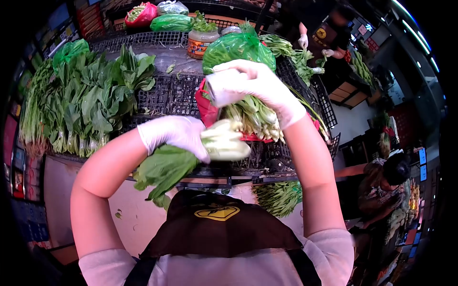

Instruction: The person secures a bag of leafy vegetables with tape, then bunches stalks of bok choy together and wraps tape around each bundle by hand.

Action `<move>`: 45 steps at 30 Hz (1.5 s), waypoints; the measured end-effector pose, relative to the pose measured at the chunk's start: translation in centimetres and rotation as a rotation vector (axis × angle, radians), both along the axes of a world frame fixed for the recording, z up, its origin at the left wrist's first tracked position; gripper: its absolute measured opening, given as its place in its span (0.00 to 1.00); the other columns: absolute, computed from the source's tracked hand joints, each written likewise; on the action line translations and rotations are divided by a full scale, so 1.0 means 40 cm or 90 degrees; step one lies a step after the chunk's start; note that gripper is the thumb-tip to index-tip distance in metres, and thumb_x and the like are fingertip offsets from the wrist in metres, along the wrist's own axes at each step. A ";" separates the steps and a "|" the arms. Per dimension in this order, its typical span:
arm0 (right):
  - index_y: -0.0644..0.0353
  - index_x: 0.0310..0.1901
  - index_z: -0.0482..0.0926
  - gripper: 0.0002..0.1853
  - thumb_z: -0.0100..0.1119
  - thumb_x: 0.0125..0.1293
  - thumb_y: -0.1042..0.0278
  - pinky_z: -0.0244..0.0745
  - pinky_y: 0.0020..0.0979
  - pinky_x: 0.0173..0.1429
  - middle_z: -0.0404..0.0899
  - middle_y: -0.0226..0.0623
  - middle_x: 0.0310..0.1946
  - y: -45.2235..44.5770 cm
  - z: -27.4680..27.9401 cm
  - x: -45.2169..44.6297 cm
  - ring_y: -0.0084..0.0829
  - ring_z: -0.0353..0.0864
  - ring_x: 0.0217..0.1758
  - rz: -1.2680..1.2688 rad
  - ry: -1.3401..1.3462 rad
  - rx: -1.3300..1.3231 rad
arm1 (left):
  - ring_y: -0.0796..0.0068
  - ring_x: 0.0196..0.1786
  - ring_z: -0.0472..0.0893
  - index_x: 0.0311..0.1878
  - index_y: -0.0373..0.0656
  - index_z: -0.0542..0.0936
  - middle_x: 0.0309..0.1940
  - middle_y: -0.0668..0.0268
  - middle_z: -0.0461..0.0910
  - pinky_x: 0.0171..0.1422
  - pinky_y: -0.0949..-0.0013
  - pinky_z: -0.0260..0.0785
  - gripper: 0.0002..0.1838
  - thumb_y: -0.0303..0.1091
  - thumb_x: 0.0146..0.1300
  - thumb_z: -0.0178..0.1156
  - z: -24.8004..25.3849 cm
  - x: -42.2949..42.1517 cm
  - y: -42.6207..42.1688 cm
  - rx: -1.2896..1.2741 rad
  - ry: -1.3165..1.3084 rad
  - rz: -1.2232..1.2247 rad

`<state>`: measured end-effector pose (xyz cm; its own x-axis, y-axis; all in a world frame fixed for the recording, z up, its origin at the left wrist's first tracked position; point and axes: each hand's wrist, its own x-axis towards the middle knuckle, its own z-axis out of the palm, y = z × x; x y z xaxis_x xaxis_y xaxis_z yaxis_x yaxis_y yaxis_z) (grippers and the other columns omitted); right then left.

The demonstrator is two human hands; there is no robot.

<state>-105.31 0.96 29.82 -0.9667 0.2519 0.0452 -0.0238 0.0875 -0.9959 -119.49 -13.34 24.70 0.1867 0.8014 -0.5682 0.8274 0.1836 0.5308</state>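
My gloved left hand [176, 134] is closed around a bunch of bok choy [225, 144]. Its pale stem ends point right, and the green leaves hang down to the left. Higher up, my gloved right hand [260, 86] grips a roll of whitish tape [223, 89], tilted above the stems; I cannot tell whether any tape runs between them. Just beyond both hands, a pile of green vegetables with white stems [257, 119] lies in a red bag [206, 107]. A green plastic bag of vegetables [238, 50] sits behind my right hand.
Bundled leafy greens [90, 100] stand in a row on the left of the black crate stand [164, 95]. A jar [202, 40] holding greens is at the back. More greens [279, 198] lie below the front edge. Two people work to the right, one wearing gloves [303, 41].
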 end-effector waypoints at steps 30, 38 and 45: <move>0.58 0.71 0.55 0.30 0.48 0.69 0.63 0.65 0.31 0.67 0.64 0.38 0.65 -0.032 -0.341 0.085 0.26 0.67 0.65 -0.046 0.100 0.329 | 0.60 0.50 0.80 0.60 0.33 0.69 0.49 0.51 0.79 0.61 0.65 0.68 0.45 0.57 0.47 0.69 0.028 0.054 -0.003 0.182 -0.228 0.005; 0.58 0.68 0.59 0.24 0.46 0.72 0.72 0.67 0.35 0.67 0.65 0.39 0.65 -0.016 -0.413 0.115 0.28 0.68 0.65 -0.151 0.198 -0.021 | 0.48 0.48 0.80 0.57 0.36 0.66 0.46 0.48 0.79 0.55 0.58 0.72 0.51 0.64 0.37 0.74 0.071 0.059 -0.002 0.387 0.113 0.163; 0.63 0.57 0.72 0.24 0.61 0.57 0.75 0.73 0.31 0.59 0.79 0.35 0.49 -0.075 -0.316 0.118 0.25 0.77 0.54 -0.372 0.044 0.026 | 0.55 0.65 0.71 0.65 0.44 0.70 0.63 0.51 0.71 0.73 0.55 0.53 0.27 0.47 0.66 0.57 -0.017 0.016 -0.005 0.500 0.061 0.093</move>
<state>-100.61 -2.03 17.18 -0.6630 0.7381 0.1248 -0.0255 0.1443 -0.9892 -118.84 -13.53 24.03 0.0280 0.9863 0.1628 0.8725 -0.1036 0.4775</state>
